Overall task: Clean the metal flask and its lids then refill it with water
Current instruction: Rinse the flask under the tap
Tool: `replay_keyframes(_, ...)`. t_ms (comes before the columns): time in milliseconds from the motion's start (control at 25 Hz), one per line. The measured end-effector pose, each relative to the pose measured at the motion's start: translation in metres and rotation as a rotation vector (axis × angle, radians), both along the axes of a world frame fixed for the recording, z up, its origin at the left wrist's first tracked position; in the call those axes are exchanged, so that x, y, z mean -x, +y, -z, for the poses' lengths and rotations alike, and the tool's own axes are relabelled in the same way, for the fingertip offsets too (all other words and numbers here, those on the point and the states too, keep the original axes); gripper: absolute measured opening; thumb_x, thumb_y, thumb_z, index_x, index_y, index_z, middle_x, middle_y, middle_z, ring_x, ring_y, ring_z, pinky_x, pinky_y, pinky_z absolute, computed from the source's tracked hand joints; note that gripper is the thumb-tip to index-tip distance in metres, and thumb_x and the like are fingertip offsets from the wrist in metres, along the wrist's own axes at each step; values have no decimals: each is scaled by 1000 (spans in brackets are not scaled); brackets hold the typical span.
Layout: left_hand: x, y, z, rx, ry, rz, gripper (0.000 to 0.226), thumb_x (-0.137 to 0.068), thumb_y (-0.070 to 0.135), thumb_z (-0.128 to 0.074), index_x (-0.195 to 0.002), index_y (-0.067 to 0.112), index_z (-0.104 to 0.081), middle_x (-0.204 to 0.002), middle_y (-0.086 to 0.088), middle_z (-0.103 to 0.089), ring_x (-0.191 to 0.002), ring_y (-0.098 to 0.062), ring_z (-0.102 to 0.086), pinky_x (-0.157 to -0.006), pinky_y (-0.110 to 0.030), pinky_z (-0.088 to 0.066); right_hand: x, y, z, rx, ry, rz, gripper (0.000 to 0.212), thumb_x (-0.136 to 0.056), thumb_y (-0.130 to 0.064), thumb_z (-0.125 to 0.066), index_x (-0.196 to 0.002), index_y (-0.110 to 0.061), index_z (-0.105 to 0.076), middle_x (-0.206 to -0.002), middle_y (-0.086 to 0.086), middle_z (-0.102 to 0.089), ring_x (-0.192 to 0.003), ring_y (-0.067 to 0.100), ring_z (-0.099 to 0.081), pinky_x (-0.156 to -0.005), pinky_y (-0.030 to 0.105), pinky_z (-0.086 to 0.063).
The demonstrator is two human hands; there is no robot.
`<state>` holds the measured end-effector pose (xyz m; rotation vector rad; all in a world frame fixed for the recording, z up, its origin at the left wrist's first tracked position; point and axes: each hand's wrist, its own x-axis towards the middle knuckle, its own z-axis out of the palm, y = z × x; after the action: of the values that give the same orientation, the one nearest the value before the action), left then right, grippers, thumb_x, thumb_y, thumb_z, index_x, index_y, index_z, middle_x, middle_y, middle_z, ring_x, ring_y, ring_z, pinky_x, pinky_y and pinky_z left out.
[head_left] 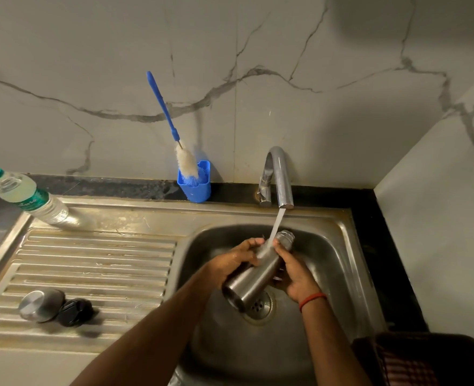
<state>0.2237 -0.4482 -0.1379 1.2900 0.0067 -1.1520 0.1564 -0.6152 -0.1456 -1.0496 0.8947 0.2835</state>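
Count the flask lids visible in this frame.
2. A round silver metal lid lies on the ribbed steel draining board, a round black plastic lid right beside it. The cylindrical steel flask under the chrome tap carries none. None seems hidden.

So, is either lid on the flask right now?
No, the metal lid and the black lid lie on the drainboard, and the threaded neck of the flask is bare under the running tap.
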Motion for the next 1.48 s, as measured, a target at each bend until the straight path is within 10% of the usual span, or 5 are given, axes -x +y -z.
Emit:
replay_keyframes(160,8,8,11,61,55,-94,75,-68,-5,-66,-137,22,-55,-137,-21,-58,-117,-37,-60,-98,-50,-54,-3,6,-6,131,-177,-44,54,-77,-17,-81,-127,-17,-60,-111,13,-71,-97,32,-70,-77,46,-60)
replay_keyframes(520,-6,5,-10,-149,-82,-385,22,-97,16,-62,-118,16,-69,-112,-5,-77,-104,-28,-73,-100,-54,-52,-9,9,-32,759,-400,-313,76,-64,-6,-89,-127,-35,-56,-106,-20,-64,-95,-8,-59,-80,13,-46)
replay_keyframes(1480,-5,-1,-12,-180,-145,-402,23,-97,27,-65,-116,14,-70,-106,-5,-78,-103,-25,-74,-102,-54,-50,11,-2,-41,799,-481,-441,78,-67,-6,-88,-131,-31,-52,-115,-21,-59,-102,-8,-56,-77,6,-48)
